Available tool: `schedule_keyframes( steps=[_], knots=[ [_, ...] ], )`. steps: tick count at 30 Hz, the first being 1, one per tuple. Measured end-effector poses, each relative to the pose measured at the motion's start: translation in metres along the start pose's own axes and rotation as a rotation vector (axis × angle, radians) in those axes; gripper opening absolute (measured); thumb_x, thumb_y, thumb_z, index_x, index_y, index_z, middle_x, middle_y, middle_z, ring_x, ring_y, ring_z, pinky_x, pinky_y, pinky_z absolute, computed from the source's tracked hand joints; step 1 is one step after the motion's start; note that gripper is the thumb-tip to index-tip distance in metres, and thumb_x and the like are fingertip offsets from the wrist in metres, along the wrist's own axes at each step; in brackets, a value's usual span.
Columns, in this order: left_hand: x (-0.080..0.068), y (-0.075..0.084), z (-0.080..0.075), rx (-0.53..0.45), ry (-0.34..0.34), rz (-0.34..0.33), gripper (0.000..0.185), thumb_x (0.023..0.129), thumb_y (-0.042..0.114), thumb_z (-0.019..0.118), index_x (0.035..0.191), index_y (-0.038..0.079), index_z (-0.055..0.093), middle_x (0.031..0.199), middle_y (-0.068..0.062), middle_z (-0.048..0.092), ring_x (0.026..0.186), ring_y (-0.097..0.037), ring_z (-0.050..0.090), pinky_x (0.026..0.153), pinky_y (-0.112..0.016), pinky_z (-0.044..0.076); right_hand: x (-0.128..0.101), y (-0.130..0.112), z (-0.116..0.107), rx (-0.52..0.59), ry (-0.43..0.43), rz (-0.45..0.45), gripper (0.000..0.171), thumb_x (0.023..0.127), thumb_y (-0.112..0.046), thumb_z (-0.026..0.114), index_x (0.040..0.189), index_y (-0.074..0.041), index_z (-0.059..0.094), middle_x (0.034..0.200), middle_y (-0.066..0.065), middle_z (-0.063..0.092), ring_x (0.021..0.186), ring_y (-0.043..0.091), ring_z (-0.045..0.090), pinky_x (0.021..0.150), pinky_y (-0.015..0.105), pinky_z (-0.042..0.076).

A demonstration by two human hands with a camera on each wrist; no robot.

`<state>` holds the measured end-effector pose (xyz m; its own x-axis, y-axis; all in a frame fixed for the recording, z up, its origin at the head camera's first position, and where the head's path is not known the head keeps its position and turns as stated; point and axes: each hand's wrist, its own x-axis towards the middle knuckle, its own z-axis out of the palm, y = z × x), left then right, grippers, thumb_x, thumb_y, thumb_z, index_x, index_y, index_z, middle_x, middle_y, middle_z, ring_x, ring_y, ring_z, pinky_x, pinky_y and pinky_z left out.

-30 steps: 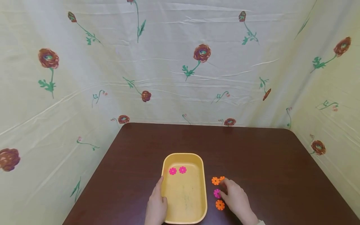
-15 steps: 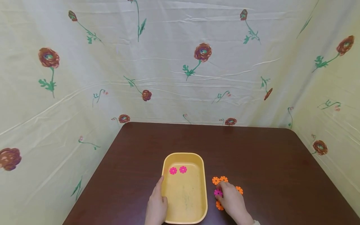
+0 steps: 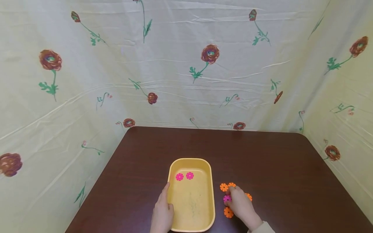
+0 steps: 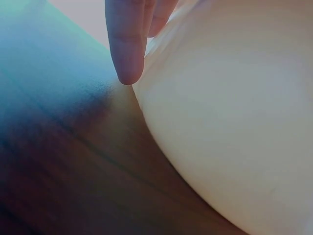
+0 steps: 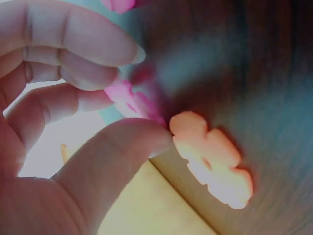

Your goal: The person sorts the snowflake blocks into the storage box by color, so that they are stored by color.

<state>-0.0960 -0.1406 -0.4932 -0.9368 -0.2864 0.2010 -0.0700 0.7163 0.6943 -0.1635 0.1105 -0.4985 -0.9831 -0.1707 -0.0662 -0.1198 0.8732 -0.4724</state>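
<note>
Lying flat on the surface (image 3: 262,155) just right of the yellow tray (image 3: 212,194), the pink flower disc (image 3: 227,198), judged light, stiff and thin, is pinched at its notched rim by the right hand (image 3: 242,205), whose fingers (image 5: 73,44) and thumb are closed on it.

head view looks down at the table (image 3: 262,155); wrist views sit close, sharing the yellow tray (image 3: 190,226).

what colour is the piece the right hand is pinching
Pink, held between thumb and fingers; the right wrist view shows it best.
</note>
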Motion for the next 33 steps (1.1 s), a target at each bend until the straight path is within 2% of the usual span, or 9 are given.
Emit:
schedule_keyframes(
  steps=[6,10,13,19,27,33],
  knots=[
    [0.001,0.0,0.0,0.003,-0.007,-0.007,0.068,0.071,-0.009,0.05,0.135,0.013,0.041,0.118,-0.018,0.056,0.084,-0.034,0.061,0.063,-0.044,0.046,0.001,0.0,-0.002,0.011,0.018,-0.004,0.027,0.064,-0.011,0.08,0.077,-0.009,0.057,0.073,0.002,0.046,0.062,0.015,0.045,0.052,0.028,0.04],
    [0.001,-0.001,0.0,0.003,-0.009,-0.006,0.069,0.071,-0.009,0.051,0.136,0.013,0.04,0.119,-0.019,0.056,0.084,-0.034,0.061,0.063,-0.044,0.046,0.0,0.0,-0.003,0.013,0.068,-0.019,0.026,0.064,-0.01,0.08,0.071,-0.01,0.054,0.067,0.0,0.045,0.058,0.014,0.044,0.05,0.027,0.037],
    [0.001,-0.001,0.001,0.003,-0.002,0.0,0.069,0.071,-0.01,0.051,0.136,0.012,0.041,0.118,-0.019,0.056,0.084,-0.034,0.061,0.064,-0.044,0.046,-0.001,0.001,-0.007,0.04,0.092,-0.041,0.025,0.067,-0.009,0.078,0.068,-0.011,0.053,0.06,-0.003,0.048,0.054,0.012,0.044,0.048,0.026,0.037],
    [0.001,-0.001,0.0,0.001,-0.001,0.003,0.068,0.072,-0.009,0.051,0.136,0.012,0.041,0.119,-0.019,0.056,0.085,-0.034,0.061,0.065,-0.044,0.046,0.001,0.0,-0.022,0.136,0.072,-0.034,0.019,0.071,-0.009,0.075,0.07,-0.009,0.056,0.056,-0.004,0.052,0.049,0.009,0.046,0.046,0.024,0.039],
    [0.001,0.0,-0.001,0.002,-0.006,0.004,0.068,0.072,-0.01,0.05,0.135,0.012,0.041,0.119,-0.02,0.055,0.087,-0.035,0.061,0.065,-0.045,0.046,0.016,-0.018,-0.048,0.256,0.088,-0.014,0.008,0.077,-0.01,0.07,0.077,-0.008,0.062,0.06,-0.001,0.054,0.049,0.011,0.046,0.046,0.024,0.043],
    [0.002,-0.001,0.0,0.003,-0.015,-0.004,0.067,0.072,-0.009,0.05,0.136,0.012,0.041,0.119,-0.02,0.055,0.09,-0.037,0.06,0.067,-0.046,0.047,0.025,-0.038,-0.06,0.289,0.122,-0.062,0.006,0.079,-0.011,0.069,0.078,-0.008,0.063,0.061,-0.001,0.055,0.05,0.01,0.047,0.046,0.023,0.042]
  ],
)
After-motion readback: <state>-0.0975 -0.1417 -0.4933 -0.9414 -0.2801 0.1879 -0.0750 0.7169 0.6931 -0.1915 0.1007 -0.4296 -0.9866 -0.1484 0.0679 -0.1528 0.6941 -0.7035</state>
